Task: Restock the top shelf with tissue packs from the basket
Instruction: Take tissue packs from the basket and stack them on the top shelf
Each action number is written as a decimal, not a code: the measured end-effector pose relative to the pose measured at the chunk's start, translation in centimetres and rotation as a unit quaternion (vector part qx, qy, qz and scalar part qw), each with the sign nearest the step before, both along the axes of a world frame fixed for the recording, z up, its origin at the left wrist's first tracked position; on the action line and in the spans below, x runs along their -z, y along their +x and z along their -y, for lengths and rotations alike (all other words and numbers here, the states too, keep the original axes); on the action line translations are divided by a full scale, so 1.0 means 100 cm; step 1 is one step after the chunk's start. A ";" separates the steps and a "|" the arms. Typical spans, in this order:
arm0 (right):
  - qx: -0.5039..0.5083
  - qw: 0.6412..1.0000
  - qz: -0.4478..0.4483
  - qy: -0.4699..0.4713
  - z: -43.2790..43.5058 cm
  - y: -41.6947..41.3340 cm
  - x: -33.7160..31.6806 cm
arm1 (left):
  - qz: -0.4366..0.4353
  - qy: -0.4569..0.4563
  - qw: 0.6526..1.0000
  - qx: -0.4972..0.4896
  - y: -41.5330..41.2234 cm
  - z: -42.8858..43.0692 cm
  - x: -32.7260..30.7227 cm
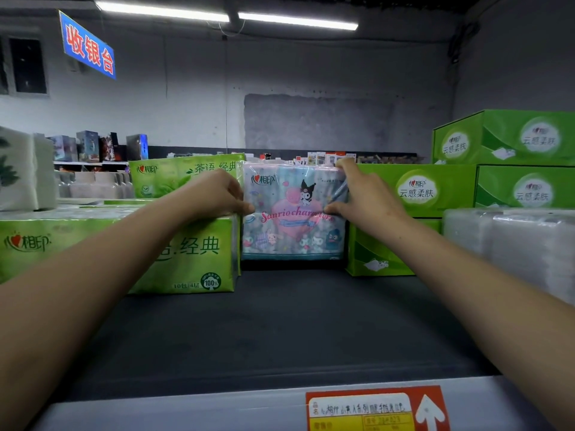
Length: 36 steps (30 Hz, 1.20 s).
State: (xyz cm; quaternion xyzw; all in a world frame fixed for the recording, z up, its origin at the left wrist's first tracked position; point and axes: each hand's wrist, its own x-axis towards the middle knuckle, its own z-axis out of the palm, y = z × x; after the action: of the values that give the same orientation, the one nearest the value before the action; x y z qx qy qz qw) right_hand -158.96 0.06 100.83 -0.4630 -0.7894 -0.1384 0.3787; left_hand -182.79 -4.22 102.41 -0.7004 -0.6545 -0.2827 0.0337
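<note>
left hand (214, 194) + right hand (357, 194) | grip tissue pack (294, 231) (upright) | shelf (280, 331)

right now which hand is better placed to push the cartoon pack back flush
Probably the right hand: it grips the cartoon tissue pack's top corner and face. The left hand only pinches its edge, crowded by the green pack.

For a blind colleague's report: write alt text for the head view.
Both hands, left hand and right hand, grip a cartoon-printed tissue pack standing at the back of a dark shelf, between green tissue packs and green boxes.
</note>
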 end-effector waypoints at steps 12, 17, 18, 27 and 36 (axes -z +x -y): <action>0.082 0.991 0.101 0.041 0.004 -0.002 0.000 | -0.007 -0.033 0.999 -0.019 0.001 0.004 -0.002; 0.071 0.989 0.126 0.024 0.007 -0.001 0.002 | 0.046 0.013 0.995 -0.083 0.000 0.008 0.002; 0.069 0.989 0.126 0.020 0.007 -0.001 0.002 | 0.045 0.040 0.995 -0.080 0.002 0.009 0.002; 0.071 0.989 0.130 0.007 0.007 -0.001 -0.001 | -0.001 0.057 0.998 -0.029 0.010 0.017 0.000; 0.077 0.988 0.136 0.002 0.011 0.001 -0.004 | -0.083 0.057 0.993 -0.063 0.011 0.008 0.000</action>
State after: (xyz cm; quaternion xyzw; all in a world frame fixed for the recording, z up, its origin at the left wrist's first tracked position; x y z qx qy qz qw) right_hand -158.89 -0.99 101.26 -0.4981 -0.7953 -0.2305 0.2575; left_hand -181.70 -5.05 102.45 -0.6755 -0.6752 -0.2577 0.1459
